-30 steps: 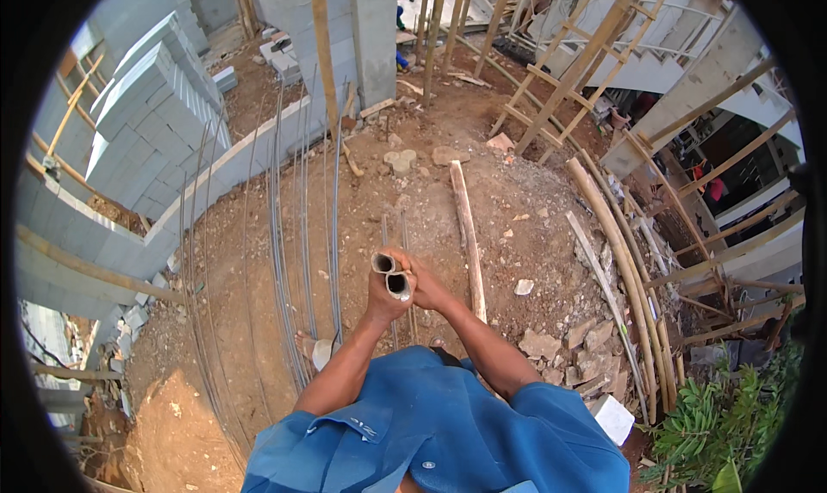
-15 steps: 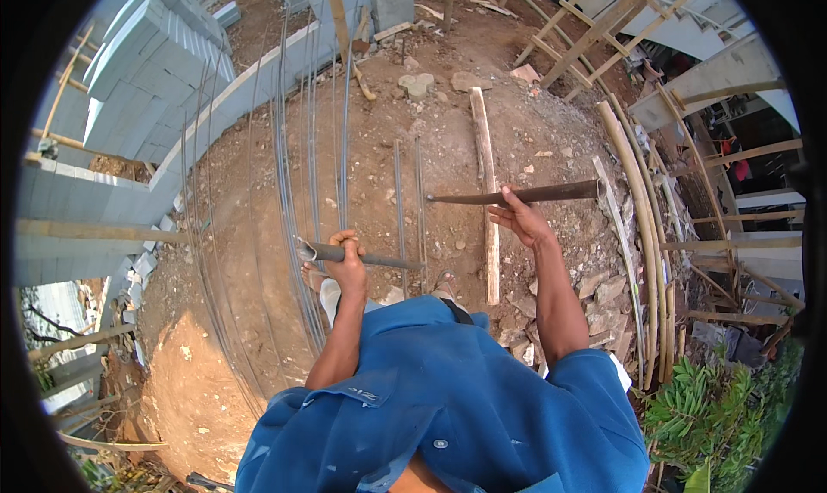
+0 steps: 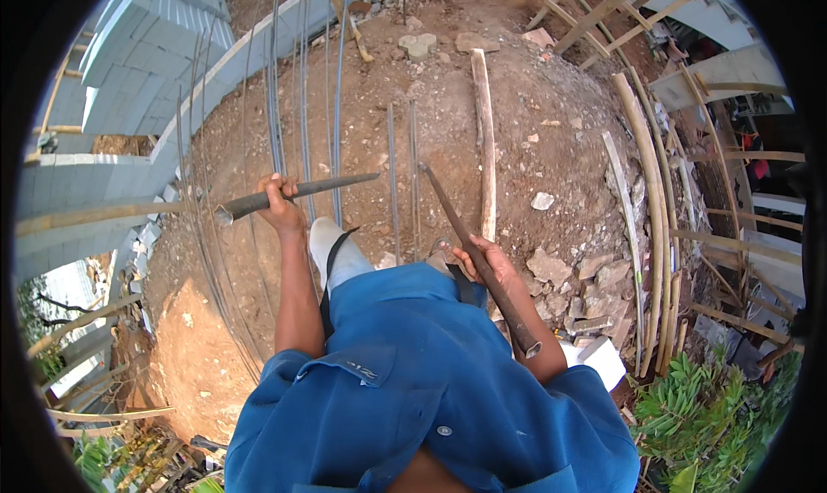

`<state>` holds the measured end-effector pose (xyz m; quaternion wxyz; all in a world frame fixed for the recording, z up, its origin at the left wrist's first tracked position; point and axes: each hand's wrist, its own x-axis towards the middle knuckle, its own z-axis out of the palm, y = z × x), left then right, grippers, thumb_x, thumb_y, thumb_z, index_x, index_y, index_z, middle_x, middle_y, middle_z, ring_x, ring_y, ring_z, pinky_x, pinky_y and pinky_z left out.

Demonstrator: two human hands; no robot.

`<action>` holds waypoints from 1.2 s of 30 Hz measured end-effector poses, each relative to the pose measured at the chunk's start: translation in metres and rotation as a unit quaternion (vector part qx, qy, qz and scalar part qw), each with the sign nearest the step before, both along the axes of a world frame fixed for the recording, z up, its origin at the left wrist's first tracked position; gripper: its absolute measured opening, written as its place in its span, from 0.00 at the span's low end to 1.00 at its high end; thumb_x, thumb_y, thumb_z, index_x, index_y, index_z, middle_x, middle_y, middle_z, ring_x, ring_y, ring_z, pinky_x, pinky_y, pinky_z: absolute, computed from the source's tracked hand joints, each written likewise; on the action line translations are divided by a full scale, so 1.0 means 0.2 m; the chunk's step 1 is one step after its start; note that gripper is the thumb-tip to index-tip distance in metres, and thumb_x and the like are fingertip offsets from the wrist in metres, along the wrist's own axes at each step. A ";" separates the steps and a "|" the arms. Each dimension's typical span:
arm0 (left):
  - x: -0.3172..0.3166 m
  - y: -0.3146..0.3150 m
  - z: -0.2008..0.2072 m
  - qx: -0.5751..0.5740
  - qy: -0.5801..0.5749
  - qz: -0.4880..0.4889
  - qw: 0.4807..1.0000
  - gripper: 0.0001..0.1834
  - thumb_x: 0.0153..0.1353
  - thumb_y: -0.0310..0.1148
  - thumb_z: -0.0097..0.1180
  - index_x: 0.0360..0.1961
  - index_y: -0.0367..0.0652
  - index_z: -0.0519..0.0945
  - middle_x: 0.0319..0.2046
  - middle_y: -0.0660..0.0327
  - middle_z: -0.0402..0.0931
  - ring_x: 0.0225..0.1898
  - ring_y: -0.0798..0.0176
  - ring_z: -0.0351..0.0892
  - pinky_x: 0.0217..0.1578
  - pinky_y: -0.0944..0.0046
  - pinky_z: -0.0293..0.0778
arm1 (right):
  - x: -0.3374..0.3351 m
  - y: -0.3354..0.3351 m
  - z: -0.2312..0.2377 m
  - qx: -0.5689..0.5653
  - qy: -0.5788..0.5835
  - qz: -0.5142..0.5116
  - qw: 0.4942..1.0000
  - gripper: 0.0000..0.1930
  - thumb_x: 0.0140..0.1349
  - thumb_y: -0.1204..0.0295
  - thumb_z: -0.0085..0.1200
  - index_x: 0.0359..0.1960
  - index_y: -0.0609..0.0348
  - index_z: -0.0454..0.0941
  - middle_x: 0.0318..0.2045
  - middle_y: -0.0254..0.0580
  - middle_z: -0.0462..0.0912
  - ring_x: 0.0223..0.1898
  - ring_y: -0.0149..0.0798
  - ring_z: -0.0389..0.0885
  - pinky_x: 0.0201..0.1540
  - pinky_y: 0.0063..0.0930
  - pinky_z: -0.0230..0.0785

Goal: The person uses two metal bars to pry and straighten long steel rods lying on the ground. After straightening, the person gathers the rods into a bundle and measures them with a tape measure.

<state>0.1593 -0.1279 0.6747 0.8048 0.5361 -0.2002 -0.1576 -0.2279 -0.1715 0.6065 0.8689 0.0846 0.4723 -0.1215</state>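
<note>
My left hand (image 3: 282, 204) is wrapped around a dark metal pipe (image 3: 338, 183) near its wide, hollow end. The pipe's narrower end points right over the ground. On the other side, my right hand (image 3: 489, 262) grips a second dark metal pipe (image 3: 445, 207) about midway along. That pipe slants from a thin tip, up and ahead, to a flared hollow end beside my right forearm. The two pipes are apart. Steel rods (image 3: 337, 131) lie on the dirt ahead of my left hand, with shorter rods (image 3: 393, 161) between the pipes.
A rough wooden batten (image 3: 484, 131) lies ahead of my right hand. Broken stone slabs (image 3: 551, 267) and long bamboo poles (image 3: 646, 174) are to the right. A low grey block wall (image 3: 172, 140) and a stack of blocks (image 3: 155, 54) stand at the left; leafy plants (image 3: 702, 415) grow lower right.
My left hand has moved left and forward with its pipe. My right hand has come down and inward, and its pipe has turned from nearly level to a steep slant.
</note>
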 end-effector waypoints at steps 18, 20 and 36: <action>0.81 -1.08 -0.71 0.122 0.054 -0.129 0.983 0.18 0.62 0.37 0.49 0.18 0.40 0.65 0.19 0.61 0.65 0.24 0.65 0.67 0.44 0.53 0.72 | 0.72 -0.32 -0.08 0.093 0.237 0.236 0.938 0.24 0.64 0.45 0.48 0.46 0.53 0.68 0.19 0.31 0.69 0.11 0.27 0.65 0.10 0.21 0.58; 0.96 -1.20 -0.81 0.153 0.060 -0.190 0.968 0.19 0.62 0.38 0.49 0.17 0.40 0.65 0.18 0.62 0.64 0.24 0.65 0.68 0.44 0.52 0.72 | 0.90 -0.42 -0.21 0.135 0.252 0.236 0.929 0.26 0.64 0.43 0.47 0.48 0.52 0.69 0.18 0.31 0.68 0.09 0.28 0.64 0.10 0.25 0.58; 0.99 -1.41 -0.80 0.079 0.086 -0.219 0.969 0.17 0.56 0.38 0.49 0.14 0.45 0.62 0.13 0.61 0.60 0.18 0.63 0.60 0.35 0.56 0.66 | 1.23 -0.90 -0.42 0.154 0.289 0.295 0.898 0.24 0.63 0.48 0.51 0.39 0.62 0.70 0.14 0.32 0.66 0.07 0.30 0.67 0.07 0.30 0.64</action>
